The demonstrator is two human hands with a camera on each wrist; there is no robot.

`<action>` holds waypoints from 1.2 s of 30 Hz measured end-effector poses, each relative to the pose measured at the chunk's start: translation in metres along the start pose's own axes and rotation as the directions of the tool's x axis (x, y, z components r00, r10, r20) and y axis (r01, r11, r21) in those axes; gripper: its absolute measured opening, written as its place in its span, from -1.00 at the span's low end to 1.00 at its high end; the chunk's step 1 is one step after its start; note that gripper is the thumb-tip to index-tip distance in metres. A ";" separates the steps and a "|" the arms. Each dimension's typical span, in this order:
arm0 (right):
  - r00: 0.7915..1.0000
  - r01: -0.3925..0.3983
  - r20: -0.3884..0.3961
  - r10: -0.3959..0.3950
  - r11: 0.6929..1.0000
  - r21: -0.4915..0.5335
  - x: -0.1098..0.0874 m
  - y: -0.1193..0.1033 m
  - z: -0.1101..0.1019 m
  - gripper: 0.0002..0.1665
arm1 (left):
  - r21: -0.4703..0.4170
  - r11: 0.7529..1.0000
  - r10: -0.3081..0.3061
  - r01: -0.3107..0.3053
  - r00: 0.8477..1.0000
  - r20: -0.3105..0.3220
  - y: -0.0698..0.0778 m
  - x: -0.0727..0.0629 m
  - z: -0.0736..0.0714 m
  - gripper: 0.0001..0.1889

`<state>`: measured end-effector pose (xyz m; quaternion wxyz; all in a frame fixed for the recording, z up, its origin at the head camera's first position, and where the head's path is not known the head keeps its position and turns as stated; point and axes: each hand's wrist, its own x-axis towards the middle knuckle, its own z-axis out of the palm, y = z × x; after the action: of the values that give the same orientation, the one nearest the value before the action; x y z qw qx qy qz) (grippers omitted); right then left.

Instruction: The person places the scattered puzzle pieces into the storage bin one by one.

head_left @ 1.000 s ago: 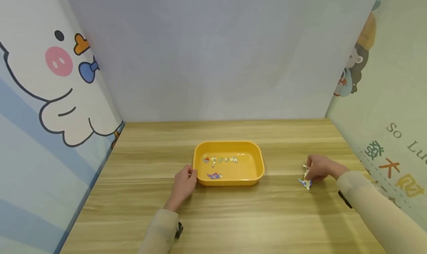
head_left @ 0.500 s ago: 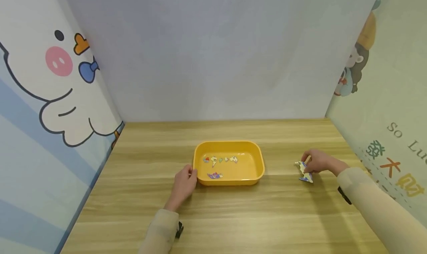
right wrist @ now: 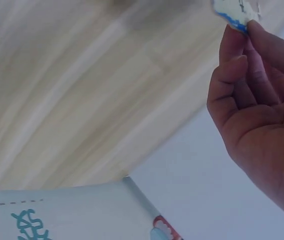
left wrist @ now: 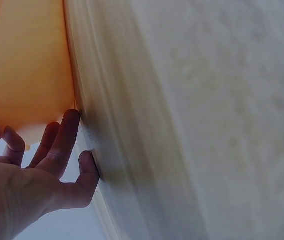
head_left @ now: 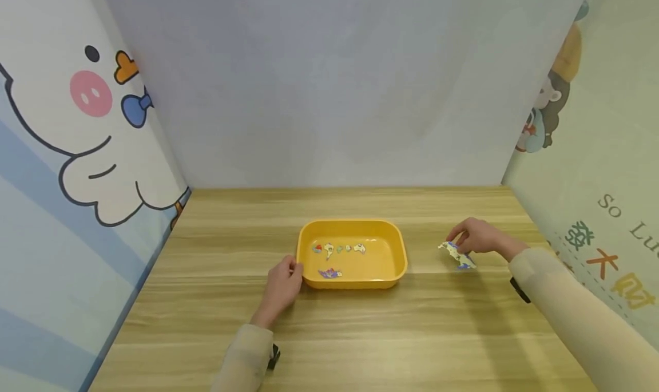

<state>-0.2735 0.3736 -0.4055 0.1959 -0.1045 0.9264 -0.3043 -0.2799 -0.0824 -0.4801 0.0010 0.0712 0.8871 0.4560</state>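
Observation:
A yellow tray (head_left: 355,284) stands on the wooden table, and my left hand (head_left: 282,282) holds it at the left end. In the left wrist view, fingers rest against the outer wall of the tray (left wrist: 31,65), with one digit at the rim. To the right of the tray, my right hand (head_left: 477,236) pinches a flat, irregular cream-and-blue cutout (head_left: 455,254) above the table. Part of that cutout (right wrist: 233,12) shows between thumb and fingertips in the right wrist view. Inside the tray lie a row of small cutouts (head_left: 360,248) and, nearer me, a purple one (head_left: 330,273).
The wood-grain table (head_left: 360,335) runs back to a pale grey curtain (head_left: 340,94). A printed cartoon panel (head_left: 113,169) borders the left side. Another printed panel (head_left: 602,169) stands on the right, beyond my right arm.
My right hand has lifted the cream-and-blue cutout off the table and carried it left and away from me, turning it. The left hand has stayed at the tray.

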 end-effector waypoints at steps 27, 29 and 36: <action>0.985 0.168 -0.016 -0.169 0.984 -0.059 0.052 -0.070 -0.004 -0.84 | 0.004 1.000 0.001 -0.001 1.000 -0.024 -0.004 0.005 -0.001 -0.82; 0.983 0.180 -0.011 -0.181 0.983 -0.042 0.058 -0.077 0.000 -0.84 | 0.007 1.000 0.004 -0.004 1.000 -0.021 -0.005 0.005 0.000 -0.81; 0.985 0.171 0.015 -0.170 0.985 -0.035 0.073 -0.103 0.015 -0.83 | 0.010 1.000 0.018 -0.018 0.999 -0.027 -0.003 0.004 0.003 -0.81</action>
<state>-0.3253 0.2613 -0.3766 0.1726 -0.1887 0.9182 -0.3025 -0.2835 -0.0810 -0.4841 -0.0155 0.0730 0.8886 0.4526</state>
